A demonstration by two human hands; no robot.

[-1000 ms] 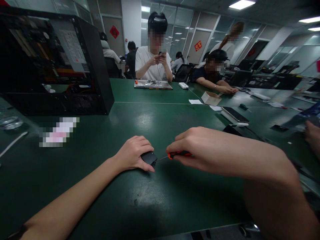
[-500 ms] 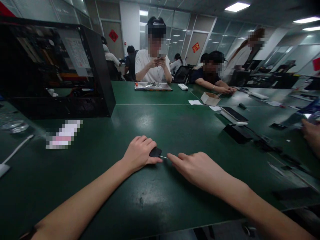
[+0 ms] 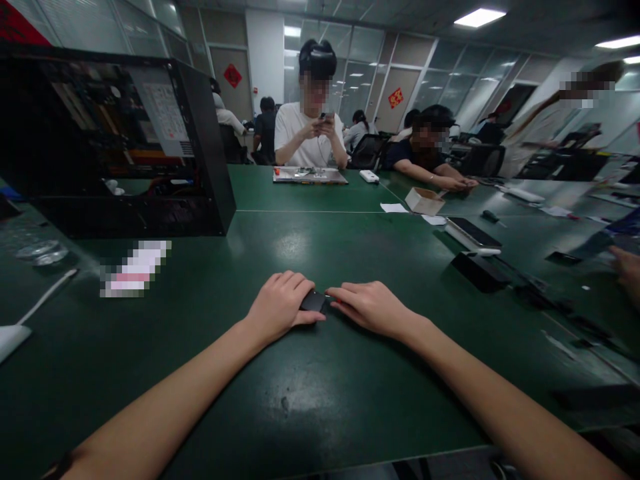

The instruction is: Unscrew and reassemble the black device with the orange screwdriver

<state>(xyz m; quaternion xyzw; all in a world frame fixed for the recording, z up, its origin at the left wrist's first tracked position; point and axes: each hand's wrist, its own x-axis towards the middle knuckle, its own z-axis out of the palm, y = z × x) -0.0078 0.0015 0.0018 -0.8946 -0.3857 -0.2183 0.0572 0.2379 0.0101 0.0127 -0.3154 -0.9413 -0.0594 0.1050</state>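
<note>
My left hand (image 3: 281, 303) rests on the green table (image 3: 300, 407), closed round a small flat black device (image 3: 314, 302), its kind unclear. Fingers lie over its far side and the thumb along its near side. Just to the right, my right hand (image 3: 376, 308) is closed on a slim screwdriver (image 3: 339, 301). Only a bit of red handle and a short length of thin metal shaft show between the fingers. The shaft's tip is at or very near the device's right end; contact is too small to make out.
An open black computer case (image 3: 205, 147) stands at left, near a pale paper slip (image 3: 140, 270) and a white cable (image 3: 50, 297). At right are a small box (image 3: 424, 200), a black-topped white device (image 3: 473, 233) and dark cables. Across the table a person (image 3: 310, 133) holds a phone.
My right hand has shifted left and slightly up, closer to the black device, so less of the shaft shows. My left hand keeps its hold. A standing person at the back moved right.
</note>
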